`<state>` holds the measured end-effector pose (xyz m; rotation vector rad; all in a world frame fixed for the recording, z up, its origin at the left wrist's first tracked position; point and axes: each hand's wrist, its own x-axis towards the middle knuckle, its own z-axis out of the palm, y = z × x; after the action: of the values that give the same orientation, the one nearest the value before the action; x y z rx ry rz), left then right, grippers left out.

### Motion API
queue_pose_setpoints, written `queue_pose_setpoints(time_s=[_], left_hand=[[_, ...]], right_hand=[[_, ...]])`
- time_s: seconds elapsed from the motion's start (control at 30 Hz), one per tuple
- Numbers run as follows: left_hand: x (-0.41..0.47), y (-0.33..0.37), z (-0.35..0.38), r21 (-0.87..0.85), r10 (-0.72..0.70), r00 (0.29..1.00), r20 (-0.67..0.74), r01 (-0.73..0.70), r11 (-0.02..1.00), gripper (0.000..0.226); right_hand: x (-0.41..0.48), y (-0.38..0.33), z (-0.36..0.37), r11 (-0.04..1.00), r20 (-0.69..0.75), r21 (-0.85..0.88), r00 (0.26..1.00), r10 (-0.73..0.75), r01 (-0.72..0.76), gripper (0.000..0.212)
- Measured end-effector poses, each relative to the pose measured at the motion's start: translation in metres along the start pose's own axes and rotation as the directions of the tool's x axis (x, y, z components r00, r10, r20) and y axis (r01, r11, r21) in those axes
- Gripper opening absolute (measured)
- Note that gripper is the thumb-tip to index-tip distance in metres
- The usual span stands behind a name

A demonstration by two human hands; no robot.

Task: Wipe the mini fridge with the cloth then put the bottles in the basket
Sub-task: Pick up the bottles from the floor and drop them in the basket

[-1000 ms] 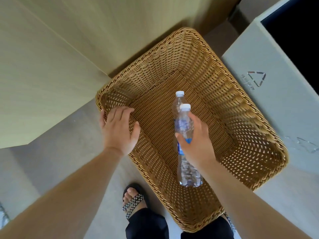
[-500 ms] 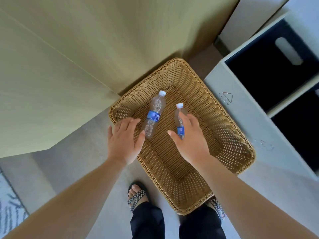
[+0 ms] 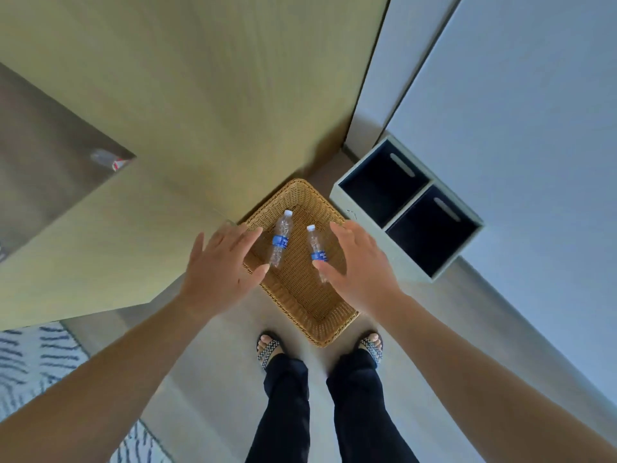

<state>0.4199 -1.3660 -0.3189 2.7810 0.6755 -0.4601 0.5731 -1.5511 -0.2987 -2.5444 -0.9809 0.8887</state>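
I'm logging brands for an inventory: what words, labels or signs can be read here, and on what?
Left clear plastic bottle, blue label: white lettering, too blurred to read.
Right clear plastic bottle, blue label: white lettering, too blurred to read.
Pale grey two-compartment bin: faint mark on its side, too small to read.

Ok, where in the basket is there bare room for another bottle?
Bare weave fills the near half of the basket, from the bottle bases to the rim by the sandals. The far half is crowded: the left bottle and right bottle lie there.
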Motion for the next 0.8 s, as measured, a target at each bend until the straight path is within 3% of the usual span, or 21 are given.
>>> queue_pose_setpoints(time_s=[0.2,0.47,0.67,0.8], left_hand=[[-0.063,0.027,-0.107,0.005,0.087,0.991,-0.101,-0.087,0.996,0.071],[-0.137,0.073,-0.197,-0.022,0.226,0.955,-0.192,-0.234,0.972,0.072],[-0.189,0.089,-0.225,-0.053,0.284,0.924,-0.255,-0.307,0.95,0.074],[-0.229,0.097,-0.221,-0.1,0.251,0.928,-0.275,-0.287,0.953,0.072]], right_hand=[[-0.092,-0.048,-0.08,1.0,-0.06,0.01,0.998,-0.021,0.021,0.074],[-0.2,-0.084,-0.14,0.999,-0.175,-0.048,0.984,-0.033,0.025,0.076],[-0.262,-0.103,-0.153,0.998,-0.205,-0.05,0.978,-0.046,0.036,0.081],[-0.296,-0.105,-0.151,0.997,-0.18,-0.042,0.981,-0.072,0.065,0.085]])
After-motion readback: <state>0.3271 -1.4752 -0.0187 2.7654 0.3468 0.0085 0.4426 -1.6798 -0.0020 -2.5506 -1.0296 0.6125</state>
